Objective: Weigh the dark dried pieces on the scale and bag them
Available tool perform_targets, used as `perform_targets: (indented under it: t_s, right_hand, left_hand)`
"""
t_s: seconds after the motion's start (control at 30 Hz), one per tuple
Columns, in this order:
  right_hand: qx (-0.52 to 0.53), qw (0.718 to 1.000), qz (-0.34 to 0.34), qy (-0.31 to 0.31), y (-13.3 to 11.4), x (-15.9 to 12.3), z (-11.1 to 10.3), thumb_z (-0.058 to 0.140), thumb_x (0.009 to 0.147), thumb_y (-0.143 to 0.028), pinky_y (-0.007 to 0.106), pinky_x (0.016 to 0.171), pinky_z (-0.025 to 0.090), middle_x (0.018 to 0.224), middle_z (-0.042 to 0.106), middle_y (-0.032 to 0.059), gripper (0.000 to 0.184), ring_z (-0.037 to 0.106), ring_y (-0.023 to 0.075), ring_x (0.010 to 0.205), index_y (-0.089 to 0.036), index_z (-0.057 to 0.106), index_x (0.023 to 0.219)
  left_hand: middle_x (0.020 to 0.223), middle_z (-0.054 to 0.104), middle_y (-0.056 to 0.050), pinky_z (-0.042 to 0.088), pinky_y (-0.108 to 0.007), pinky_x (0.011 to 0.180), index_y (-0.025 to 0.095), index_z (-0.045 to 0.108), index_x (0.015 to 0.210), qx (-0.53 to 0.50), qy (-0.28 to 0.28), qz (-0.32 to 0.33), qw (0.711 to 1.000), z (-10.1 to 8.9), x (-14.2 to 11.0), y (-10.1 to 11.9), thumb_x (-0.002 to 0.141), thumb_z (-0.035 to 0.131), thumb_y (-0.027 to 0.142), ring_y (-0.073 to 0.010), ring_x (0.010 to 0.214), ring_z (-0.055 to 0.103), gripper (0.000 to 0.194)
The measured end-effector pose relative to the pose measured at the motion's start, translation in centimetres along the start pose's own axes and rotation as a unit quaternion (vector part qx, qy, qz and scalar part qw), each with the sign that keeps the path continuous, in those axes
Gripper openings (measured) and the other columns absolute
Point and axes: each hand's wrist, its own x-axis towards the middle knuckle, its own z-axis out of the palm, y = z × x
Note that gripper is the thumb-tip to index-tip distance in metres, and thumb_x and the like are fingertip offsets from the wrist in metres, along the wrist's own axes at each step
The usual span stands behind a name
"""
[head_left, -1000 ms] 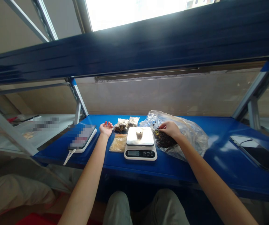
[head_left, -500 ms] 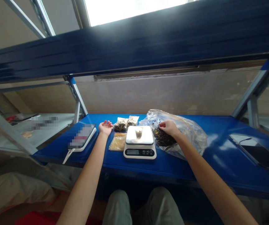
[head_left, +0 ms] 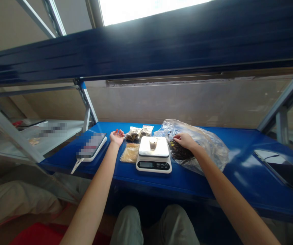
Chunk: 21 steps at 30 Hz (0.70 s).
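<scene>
Leaves [head_left: 177, 150] in plastic bag [head_left: 207, 146] under curled right hand [head_left: 185, 141]; left hand [head_left: 116, 137] open, well apart.

Scale readout [head_left: 145, 164] too small to read, tablet screen [head_left: 91, 145] blurred

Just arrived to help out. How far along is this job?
Looks done: small filled packets behind the digital scale, and a flat tan packet beside it. In hand: the right hand on dark dried leaves in a clear plastic bag. Remaining: the bag holds plenty, and a small cup stands on the scale.
</scene>
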Motion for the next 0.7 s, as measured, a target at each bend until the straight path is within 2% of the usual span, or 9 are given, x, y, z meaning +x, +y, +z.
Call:
perform_targets:
  t_s: [0.1, 0.37, 0.5, 0.7]
  right_hand:
    - [-0.002, 1.000, 0.003, 0.001, 0.1, 0.1, 0.2, 0.056, 0.077, -0.016, 0.023, 0.069, 0.047, 0.090, 0.073, 0.0094, 0.018, 0.066, 0.0191, 0.078, -0.014, 0.072, 0.085]
    - [-0.001, 0.999, 0.024, 0.025, 0.3, 0.1, 0.6, 0.058, 0.076, -0.018, 0.022, 0.067, 0.047, 0.084, 0.073, 0.0076, 0.015, 0.067, 0.0180, 0.076, -0.016, 0.072, 0.080]
    - [-0.003, 0.999, 0.033, 0.039, 0.0, -0.1, 0.6, 0.058, 0.075, -0.016, 0.022, 0.070, 0.048, 0.088, 0.073, 0.0084, 0.017, 0.067, 0.0193, 0.080, -0.015, 0.072, 0.083]
    - [0.053, 0.990, 0.055, 0.115, -1.0, -0.8, -0.5, 0.055, 0.071, -0.008, 0.025, 0.074, 0.049, 0.091, 0.073, 0.0091, 0.026, 0.067, 0.0190, 0.080, -0.014, 0.072, 0.090]
  left_hand:
    - [0.056, 0.052, -0.002, 0.035, -0.023, 0.048, 0.018, 0.048, 0.065, 0.002, 0.000, 0.002, 1.000, 0.0, -0.1, 0.0, 0.071, 0.038, 0.012, -0.0134, 0.049, 0.051, 0.012]
    - [0.055, 0.052, -0.002, 0.035, -0.023, 0.048, 0.018, 0.047, 0.065, 0.001, -0.009, 0.001, 1.000, -0.1, 0.1, 0.0, 0.071, 0.039, 0.013, -0.0135, 0.048, 0.050, 0.011]
    - [0.055, 0.051, -0.002, 0.034, -0.023, 0.048, 0.018, 0.047, 0.066, 0.000, -0.008, 0.000, 1.000, 0.0, 0.1, 0.0, 0.071, 0.038, 0.013, -0.0134, 0.048, 0.049, 0.011]
    - [0.057, 0.051, -0.001, 0.033, -0.023, 0.048, 0.018, 0.047, 0.067, -0.001, -0.002, -0.002, 1.000, 0.1, 0.1, 0.0, 0.070, 0.038, 0.012, -0.0129, 0.049, 0.048, 0.011]
